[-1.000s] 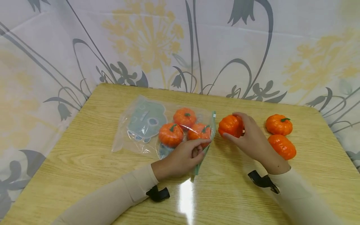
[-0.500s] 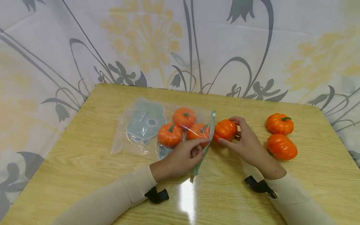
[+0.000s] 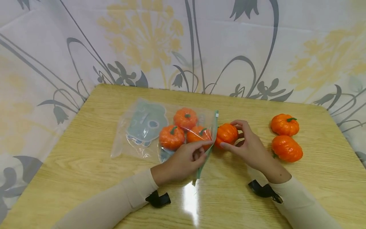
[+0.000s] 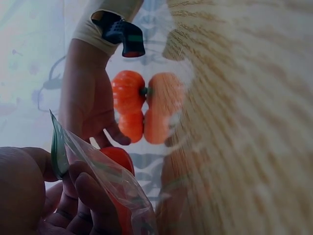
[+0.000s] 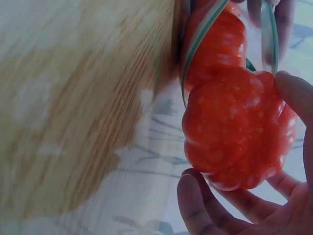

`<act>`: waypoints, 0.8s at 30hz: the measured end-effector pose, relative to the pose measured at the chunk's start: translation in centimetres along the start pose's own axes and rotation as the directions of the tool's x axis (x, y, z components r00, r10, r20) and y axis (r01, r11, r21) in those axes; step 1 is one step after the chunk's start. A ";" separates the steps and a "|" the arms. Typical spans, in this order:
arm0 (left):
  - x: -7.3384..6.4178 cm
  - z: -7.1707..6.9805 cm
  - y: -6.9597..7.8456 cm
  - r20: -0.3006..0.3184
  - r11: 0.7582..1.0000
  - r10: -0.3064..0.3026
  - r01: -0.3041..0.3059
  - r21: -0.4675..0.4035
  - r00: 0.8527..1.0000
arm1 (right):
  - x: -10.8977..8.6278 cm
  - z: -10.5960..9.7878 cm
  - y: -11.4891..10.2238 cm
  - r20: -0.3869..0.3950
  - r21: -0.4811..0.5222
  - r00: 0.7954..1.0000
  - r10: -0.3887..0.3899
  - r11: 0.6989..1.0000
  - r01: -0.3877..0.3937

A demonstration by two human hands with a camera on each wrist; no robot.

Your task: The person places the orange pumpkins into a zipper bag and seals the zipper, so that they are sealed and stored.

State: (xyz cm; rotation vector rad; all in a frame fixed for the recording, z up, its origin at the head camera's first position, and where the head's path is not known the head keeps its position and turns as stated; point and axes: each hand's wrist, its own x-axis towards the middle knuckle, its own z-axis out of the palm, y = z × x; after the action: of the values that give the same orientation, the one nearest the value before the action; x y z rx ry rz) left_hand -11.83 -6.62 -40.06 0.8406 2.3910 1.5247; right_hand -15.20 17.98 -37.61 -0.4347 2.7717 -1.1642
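Observation:
A clear zip bag (image 3: 120,140) with a green zip edge and a printed cartoon figure lies on the table, three orange toy pumpkins (image 3: 172,137) inside it. My left hand (image 3: 183,160) pinches the bag's green opening edge between thumb and fingers, lifting it, as the left wrist view shows. My right hand (image 3: 251,148) grips another toy pumpkin (image 3: 227,135) from its right side, right at the bag's mouth. In the right wrist view this pumpkin (image 5: 237,129) is tilted, its ribbed face toward the camera, with the green rim (image 5: 200,44) beside it.
Two more toy pumpkins (image 3: 285,125) sit on the wooden table (image 3: 71,178) to the right of my right hand, one behind the other. A patterned curtain (image 3: 160,41) hangs behind the table's far edge. Black wrist straps (image 3: 158,199) show at both sleeves.
My right hand has carried its pumpkin leftward, from a gap beside the bag up to the green opening. My left hand keeps its hold on the bag's edge.

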 end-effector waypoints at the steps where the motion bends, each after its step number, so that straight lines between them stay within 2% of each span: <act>1: 0.0 0.0 0.0 -0.001 1.000 0.000 0.000 -0.002 1.000 | -0.1 0.0 -0.1 0.002 0.008 1.000 0.000 1.000 0.000; 14: -0.1 0.1 0.0 0.005 1.000 0.005 -0.005 -0.006 1.000 | -0.5 0.7 -0.3 0.011 0.122 1.000 0.022 0.992 -0.023; 24: -0.2 -0.1 0.2 0.004 1.000 0.013 -0.013 -0.017 1.000 | -0.3 0.6 -0.5 0.033 0.191 0.999 0.005 0.982 -0.012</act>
State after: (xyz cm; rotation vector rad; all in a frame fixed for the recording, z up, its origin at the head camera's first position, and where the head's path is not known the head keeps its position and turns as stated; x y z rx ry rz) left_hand -11.66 -6.70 -39.86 0.8564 2.3706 1.5447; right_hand -14.65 17.37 -37.71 -0.4170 2.5994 -1.3914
